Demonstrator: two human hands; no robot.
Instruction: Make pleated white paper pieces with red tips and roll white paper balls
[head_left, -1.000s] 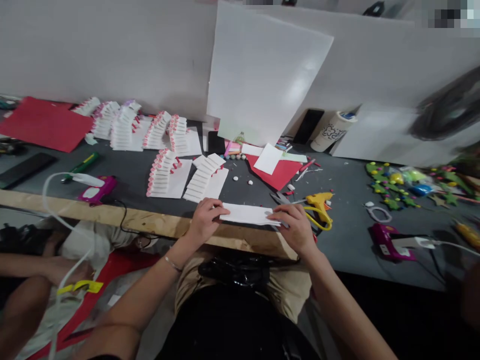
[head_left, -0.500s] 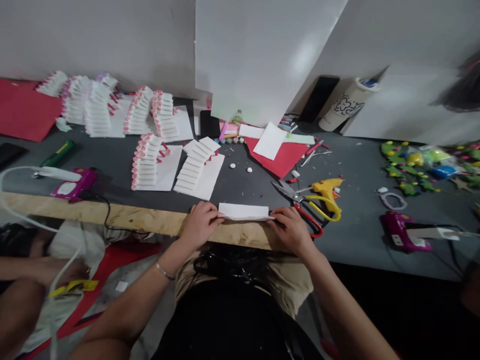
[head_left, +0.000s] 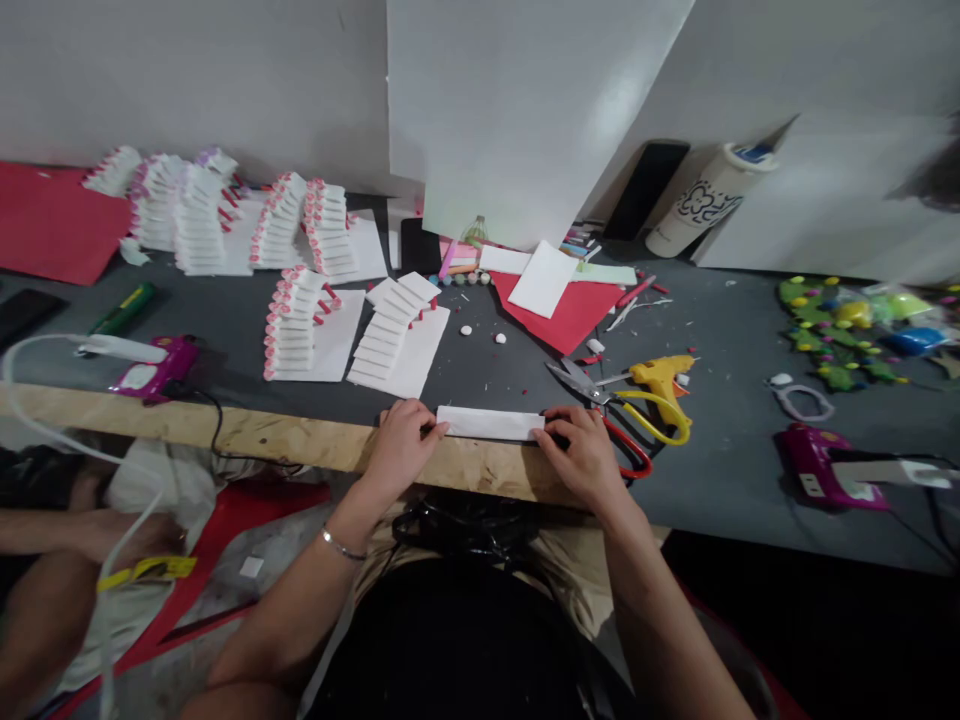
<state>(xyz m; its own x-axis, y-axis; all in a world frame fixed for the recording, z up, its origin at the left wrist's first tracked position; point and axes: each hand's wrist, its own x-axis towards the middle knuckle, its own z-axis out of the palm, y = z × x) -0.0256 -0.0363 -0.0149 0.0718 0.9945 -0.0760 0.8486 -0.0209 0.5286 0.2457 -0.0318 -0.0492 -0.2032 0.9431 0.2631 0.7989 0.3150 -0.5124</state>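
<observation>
"Two hands are working at the front edge of the tabletop (head_left: 491,370), yes?"

"Yes, and a folded white paper strip (head_left: 491,425) is lying between them, over the wooden front edge (head_left: 300,440)."

"Which way is it pointing?"

"Its long axis is running left to right, nearly parallel to that edge, with the right end dipping very slightly toward the person. One narrow end is facing the left hand (head_left: 403,447), the other the right hand (head_left: 586,452)."

"And how are the hands holding it?"

"Each is curling its fingers, with the thumb touching its own end of the strip. Whether they are pinching the paper or only pressing it down, I can't tell."

"What is lying nearby?"

"Scissors (head_left: 595,393) are resting just beyond the right hand, blades parting and pointing away to the left. A yellow glue gun (head_left: 660,382) is lying beside them. Farther back, a white card (head_left: 544,280) is covering part of a red sheet (head_left: 562,325)."

"Anything on the left?"

"Two white sheets are lying there, one bearing a fan of pink-tipped white pieces (head_left: 292,325), the other bearing plain white pieces (head_left: 382,335)."
</observation>
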